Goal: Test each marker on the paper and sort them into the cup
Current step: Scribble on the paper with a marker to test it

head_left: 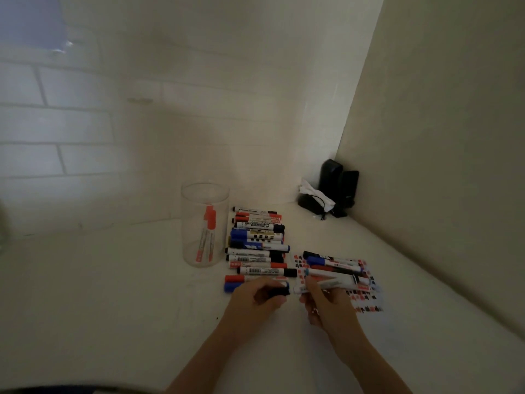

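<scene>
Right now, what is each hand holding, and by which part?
The left hand pinches a black cap by its sides. The right hand grips a white marker around its barrel, near the tip end.

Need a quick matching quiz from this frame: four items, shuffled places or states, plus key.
Items
1. clear cup
2. left hand
3. right hand
4. paper

States
A. grips a white marker barrel
B. lies flat under several markers, covered in red and black test marks
C. stands upright, two red-capped markers inside
D. holds a black cap

Pairs: 1-C, 2-D, 3-A, 4-B
</scene>
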Tool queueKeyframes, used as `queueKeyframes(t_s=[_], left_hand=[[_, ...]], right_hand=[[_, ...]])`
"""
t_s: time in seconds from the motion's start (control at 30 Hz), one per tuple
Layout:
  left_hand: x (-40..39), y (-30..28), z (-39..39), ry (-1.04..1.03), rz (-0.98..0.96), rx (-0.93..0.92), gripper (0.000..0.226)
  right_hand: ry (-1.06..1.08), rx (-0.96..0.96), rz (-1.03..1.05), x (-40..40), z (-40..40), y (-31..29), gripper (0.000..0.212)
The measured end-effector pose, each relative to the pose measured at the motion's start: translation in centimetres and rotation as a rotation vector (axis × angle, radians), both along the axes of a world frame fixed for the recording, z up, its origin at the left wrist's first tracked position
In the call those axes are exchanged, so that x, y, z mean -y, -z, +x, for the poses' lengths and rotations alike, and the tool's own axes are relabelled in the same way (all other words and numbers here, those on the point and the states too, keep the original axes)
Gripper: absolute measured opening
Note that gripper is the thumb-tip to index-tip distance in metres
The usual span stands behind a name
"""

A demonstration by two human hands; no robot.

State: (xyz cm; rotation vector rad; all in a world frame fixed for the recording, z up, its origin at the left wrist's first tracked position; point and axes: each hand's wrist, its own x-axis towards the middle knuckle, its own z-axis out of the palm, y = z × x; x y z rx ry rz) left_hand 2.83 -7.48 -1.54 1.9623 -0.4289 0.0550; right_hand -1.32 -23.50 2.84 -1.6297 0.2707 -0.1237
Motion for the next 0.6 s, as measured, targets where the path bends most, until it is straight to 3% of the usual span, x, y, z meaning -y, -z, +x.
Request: queueKeyframes(t_s=[0.37,0.6], left_hand=[[-0.2,0.6,0.2,-0.011,-0.133,-0.004,0.023],[-0.2,1.2,0.3,-0.033,-0.162,0.028,0.025]], right_hand=[[0.037,0.043,-0.113,-0.8,0.6,0.6,0.032],[0.026,0.001,0.037,-1.4,0.9,1.2,0.026]])
